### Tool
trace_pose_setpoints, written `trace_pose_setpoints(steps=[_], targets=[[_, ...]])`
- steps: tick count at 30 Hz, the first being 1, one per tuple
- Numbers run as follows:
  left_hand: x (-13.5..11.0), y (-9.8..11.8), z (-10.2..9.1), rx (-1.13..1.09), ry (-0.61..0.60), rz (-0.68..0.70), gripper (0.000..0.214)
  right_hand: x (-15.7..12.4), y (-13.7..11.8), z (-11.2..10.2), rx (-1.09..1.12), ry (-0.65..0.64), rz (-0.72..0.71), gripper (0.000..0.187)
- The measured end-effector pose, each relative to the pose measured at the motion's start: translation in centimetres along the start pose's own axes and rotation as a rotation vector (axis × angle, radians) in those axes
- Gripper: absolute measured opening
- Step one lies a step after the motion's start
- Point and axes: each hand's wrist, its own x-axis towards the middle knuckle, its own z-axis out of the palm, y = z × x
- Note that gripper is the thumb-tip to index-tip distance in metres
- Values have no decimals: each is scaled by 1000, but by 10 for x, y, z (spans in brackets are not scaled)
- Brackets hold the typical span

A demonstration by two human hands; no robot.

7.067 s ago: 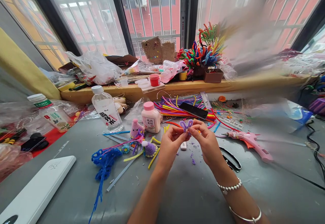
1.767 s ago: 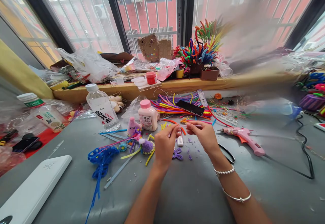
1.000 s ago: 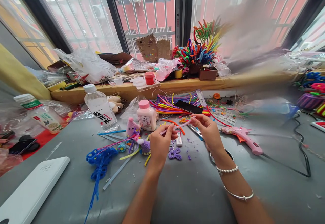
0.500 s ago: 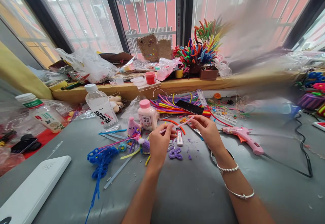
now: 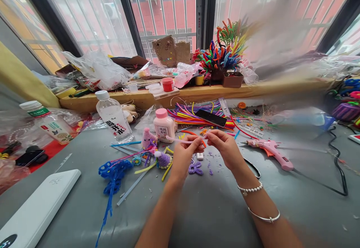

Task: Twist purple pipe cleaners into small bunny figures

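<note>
A pale pink pipe cleaner (image 5: 180,140) stretches between my hands above the table. My left hand (image 5: 184,156) pinches it, one end sticking out to the left. At its other end my right hand (image 5: 225,147) closes thumb and fingertips on it. Below the hands lie a purple pipe-cleaner flower (image 5: 195,168) and a white lighter (image 5: 200,156), partly hidden. Left of my left hand stand a small purple figure (image 5: 163,159) and a pink crocheted-looking figure (image 5: 148,138). Behind them is a pink-capped bottle (image 5: 163,125).
A pink glue gun (image 5: 274,152) lies at right with its cord. A phone (image 5: 210,118) rests on a bundle of coloured pipe cleaners (image 5: 182,115). At left are a water bottle (image 5: 114,117), blue pipe-cleaner work (image 5: 114,175) and a white power bank (image 5: 42,206).
My hands have drawn closer together along the pipe cleaner. More of it now sticks out left of my left hand. The lighter is more covered than before.
</note>
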Motion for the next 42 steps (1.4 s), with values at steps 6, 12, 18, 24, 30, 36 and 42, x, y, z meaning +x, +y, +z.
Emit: trace_pose_setpoints(steps=[6, 12, 18, 24, 30, 36, 42], targets=[[0, 2, -2, -177, -13, -81, 19, -1, -2, -1, 93, -41, 53, 15], [1, 1, -1, -294, 9, -146, 23, 0, 2, -1, 97, -160, 39, 11], [-1, 4, -3, -113, 5, -117, 22, -1, -5, -7, -99, -318, 13, 19], [0, 4, -5, -31, 11, -87, 22, -2, -13, -9, -261, -404, -55, 20], [-1, 2, 0, -97, 93, -86, 23, -3, -3, -2, -352, -61, -236, 14], [-1, 2, 1, -174, 135, -97, 22, -6, -2, 1, -582, -49, -434, 12], [-1, 1, 0, -125, 145, -68, 24, -5, -3, -2, -770, -140, -574, 23]])
